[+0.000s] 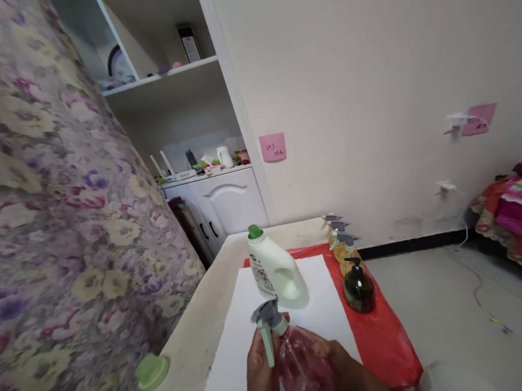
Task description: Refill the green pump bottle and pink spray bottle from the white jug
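A clear pink spray bottle (304, 367) with a grey and pale green trigger head (269, 324) is tilted between my two hands, low in the view. My left hand (262, 364) is closed at the bottle's neck, just under the trigger head. Around the side of the bottle's body my right hand (336, 361) is closed. Just beyond them a large pale green detergent bottle (277, 269) stands without a cap on, its green spout showing. Its likely cap, a light green cup (152, 372), lies at the table's near left corner.
White paper (231, 338) lies over a red sheet (386, 332) on the table (201, 317). A dark green pump bottle (358, 289) and several spray bottles (344, 250) line the right side. A floral curtain (82, 217) hangs close on the left.
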Motion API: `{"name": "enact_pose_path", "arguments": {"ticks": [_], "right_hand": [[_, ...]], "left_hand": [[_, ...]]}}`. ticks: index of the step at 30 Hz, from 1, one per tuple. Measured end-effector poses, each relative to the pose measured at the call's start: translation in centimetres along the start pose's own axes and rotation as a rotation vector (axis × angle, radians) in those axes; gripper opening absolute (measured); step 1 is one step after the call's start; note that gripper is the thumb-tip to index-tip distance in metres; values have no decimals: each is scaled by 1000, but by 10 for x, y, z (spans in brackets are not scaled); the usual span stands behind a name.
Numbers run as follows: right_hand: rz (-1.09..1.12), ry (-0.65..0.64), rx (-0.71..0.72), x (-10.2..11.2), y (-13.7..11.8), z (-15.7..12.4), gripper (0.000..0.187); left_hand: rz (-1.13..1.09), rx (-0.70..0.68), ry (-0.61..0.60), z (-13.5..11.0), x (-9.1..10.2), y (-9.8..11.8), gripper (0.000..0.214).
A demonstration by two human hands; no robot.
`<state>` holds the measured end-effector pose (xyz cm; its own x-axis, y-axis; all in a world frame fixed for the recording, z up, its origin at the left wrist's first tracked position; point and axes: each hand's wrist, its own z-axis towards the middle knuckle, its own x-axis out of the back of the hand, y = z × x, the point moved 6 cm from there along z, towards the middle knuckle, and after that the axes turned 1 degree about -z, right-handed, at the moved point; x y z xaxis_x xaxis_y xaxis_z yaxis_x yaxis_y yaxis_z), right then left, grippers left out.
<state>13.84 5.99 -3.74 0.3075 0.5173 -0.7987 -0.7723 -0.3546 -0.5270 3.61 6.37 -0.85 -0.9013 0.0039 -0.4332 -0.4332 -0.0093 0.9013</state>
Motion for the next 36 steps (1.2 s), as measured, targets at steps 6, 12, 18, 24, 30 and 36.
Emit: {"name": "enact_pose_path", "arguments": {"ticks": [6,12,18,24,30,36], "right_hand": [[-87,38,126,-4,-6,1,46],[-267,112,172,12,-1,3,53],[-303,77,126,8,1,2,55],[-278,68,92,8,4,0,52],[-240,39,81,8,6,-1,55],[-251,21,97,8,6,1,56]], "left_hand": [[-102,-21,110,0,12,-13,53],[-28,-31,199,5,18,-15,52],[113,-16,169,5,17,-3,37],[92,18,41,1,11,1,35],[74,30,-32,3,11,-3,32],[131,46,-11,1,7,3,35]]}}
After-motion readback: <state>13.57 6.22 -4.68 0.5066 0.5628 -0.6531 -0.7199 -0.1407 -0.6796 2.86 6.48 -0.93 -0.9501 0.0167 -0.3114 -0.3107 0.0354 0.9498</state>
